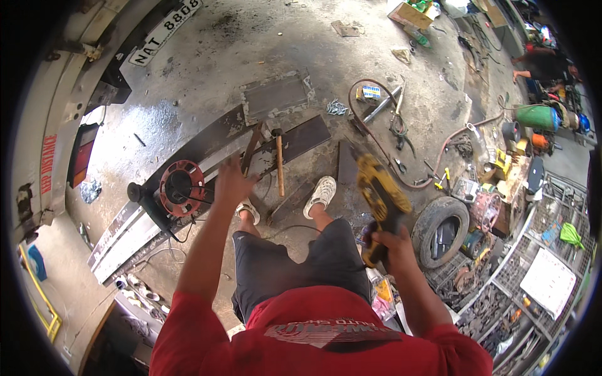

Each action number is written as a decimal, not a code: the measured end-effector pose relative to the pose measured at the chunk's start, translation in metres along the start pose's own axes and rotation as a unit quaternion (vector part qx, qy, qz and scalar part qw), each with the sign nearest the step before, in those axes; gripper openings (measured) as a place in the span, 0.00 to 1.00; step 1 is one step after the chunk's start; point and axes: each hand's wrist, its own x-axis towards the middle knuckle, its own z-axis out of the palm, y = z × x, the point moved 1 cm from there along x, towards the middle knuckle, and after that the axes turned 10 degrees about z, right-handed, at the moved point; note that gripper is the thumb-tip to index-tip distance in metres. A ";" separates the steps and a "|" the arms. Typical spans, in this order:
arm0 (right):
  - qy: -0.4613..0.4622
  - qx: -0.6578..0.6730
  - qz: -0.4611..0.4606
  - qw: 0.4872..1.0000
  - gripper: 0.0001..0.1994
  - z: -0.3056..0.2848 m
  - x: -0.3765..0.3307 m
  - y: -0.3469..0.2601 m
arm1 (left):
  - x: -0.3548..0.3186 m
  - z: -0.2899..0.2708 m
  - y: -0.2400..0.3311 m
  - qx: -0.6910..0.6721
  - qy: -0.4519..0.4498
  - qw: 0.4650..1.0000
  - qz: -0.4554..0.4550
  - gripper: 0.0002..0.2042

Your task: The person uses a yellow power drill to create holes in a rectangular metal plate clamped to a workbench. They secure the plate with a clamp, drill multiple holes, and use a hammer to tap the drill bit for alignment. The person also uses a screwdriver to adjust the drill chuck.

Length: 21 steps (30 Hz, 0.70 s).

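My right hand (392, 247) is wrapped round the grip of a yellow and black power drill (382, 191), its front end tilted away toward the far side. My left hand (233, 183) hovers, slightly blurred, over the metal pieces with its fingers apart and nothing in them. Just beyond it a flat dark metal bar (253, 147) stands at a slant. To its right lies a hammer (280, 166) with a wooden handle, its head on a long dark metal strip (307, 136). A red cable reel (182, 188) is left of my left hand.
A worn tyre (426, 241) and a wire-mesh rack (495, 282) with metal parts stand at right. A hose (359, 116) loops on the floor near a small yellow-blue box (370, 94). A vehicle (44, 144) fills the left. Another person (545, 66) is at far right.
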 end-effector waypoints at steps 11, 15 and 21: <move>0.059 -0.017 0.031 0.998 0.21 -0.157 0.025 0.017 | 0.110 0.091 -0.064 0.066 0.033 0.983 -0.169 0.20; 0.072 -0.001 0.064 0.995 0.21 -0.172 0.034 0.023 | 0.107 0.068 0.003 -0.175 0.010 0.971 -0.163 0.18; 0.003 0.045 0.042 0.998 0.22 -0.151 0.048 0.019 | 0.049 0.077 0.048 0.027 0.161 0.986 -0.029 0.21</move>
